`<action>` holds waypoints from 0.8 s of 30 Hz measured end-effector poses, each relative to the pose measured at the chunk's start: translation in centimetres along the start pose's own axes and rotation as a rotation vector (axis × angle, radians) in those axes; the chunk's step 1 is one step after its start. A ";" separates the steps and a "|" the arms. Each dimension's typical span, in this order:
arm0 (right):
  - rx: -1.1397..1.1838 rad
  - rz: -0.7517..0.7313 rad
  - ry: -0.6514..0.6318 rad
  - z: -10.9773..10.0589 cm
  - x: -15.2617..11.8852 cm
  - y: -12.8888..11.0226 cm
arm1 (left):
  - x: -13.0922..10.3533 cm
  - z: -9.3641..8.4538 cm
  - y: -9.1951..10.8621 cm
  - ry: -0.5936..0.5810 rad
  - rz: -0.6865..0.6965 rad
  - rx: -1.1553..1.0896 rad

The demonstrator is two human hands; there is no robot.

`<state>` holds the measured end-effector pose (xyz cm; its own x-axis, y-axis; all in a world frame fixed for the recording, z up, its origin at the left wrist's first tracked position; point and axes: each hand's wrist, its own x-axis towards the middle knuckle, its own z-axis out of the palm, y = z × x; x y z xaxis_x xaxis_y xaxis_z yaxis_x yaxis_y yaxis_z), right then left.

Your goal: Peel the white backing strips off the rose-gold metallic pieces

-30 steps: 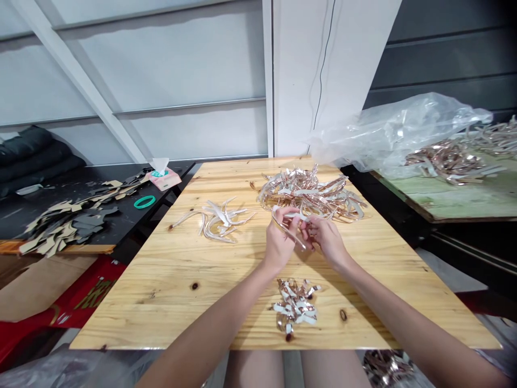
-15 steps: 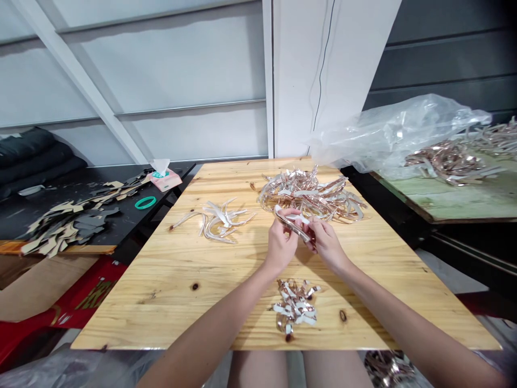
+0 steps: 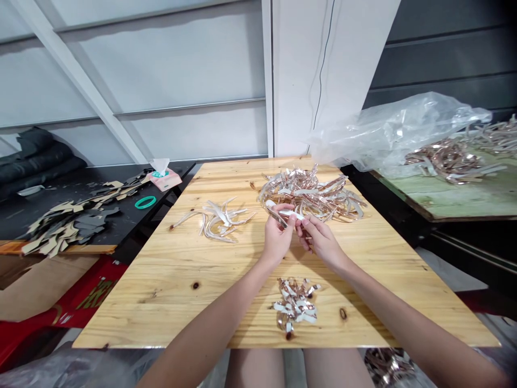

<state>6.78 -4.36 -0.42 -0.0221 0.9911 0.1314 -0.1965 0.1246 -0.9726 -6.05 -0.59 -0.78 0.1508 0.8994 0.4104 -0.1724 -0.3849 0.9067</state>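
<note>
Over the middle of the wooden table, my left hand (image 3: 278,233) is closed on a thin white and rose-gold strip (image 3: 291,214). The fingers of my right hand (image 3: 321,237) pinch the strip's right end, close beside the left thumb. Just beyond both hands lies a large tangled pile of shiny rose-gold and white strips (image 3: 311,191). To the left is a smaller loose bunch of whitish strips (image 3: 222,218). Nearer my body, between my forearms, sits a little heap of short shiny scraps (image 3: 297,304).
On a black table at left lie grey and beige cut pieces (image 3: 76,218), a green tape ring (image 3: 145,202) and a tissue pack (image 3: 165,179). At right, a clear plastic bag (image 3: 404,129) and more metallic strips (image 3: 448,159) rest on a greenish board (image 3: 440,202).
Both hands have shifted slightly, the left one a little leftward. The strip now shows more of its white side, stretched between the fingertips. The piles look unchanged.
</note>
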 end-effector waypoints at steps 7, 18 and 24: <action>-0.054 -0.003 0.013 -0.1 0.0 0.2 | -0.1 0.1 0.5 -0.010 0.014 0.050; -0.162 0.024 0.112 -0.4 0.7 0.0 | -1.0 0.1 0.0 -0.044 0.177 0.350; -0.343 -0.077 0.126 -0.9 0.5 0.4 | -1.0 0.1 -0.1 -0.136 0.370 0.515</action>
<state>7.61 -3.75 -0.92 0.1048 0.9736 0.2030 0.1472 0.1867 -0.9713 -6.06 -1.51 -1.28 0.2990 0.6667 0.6827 0.2471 -0.7452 0.6194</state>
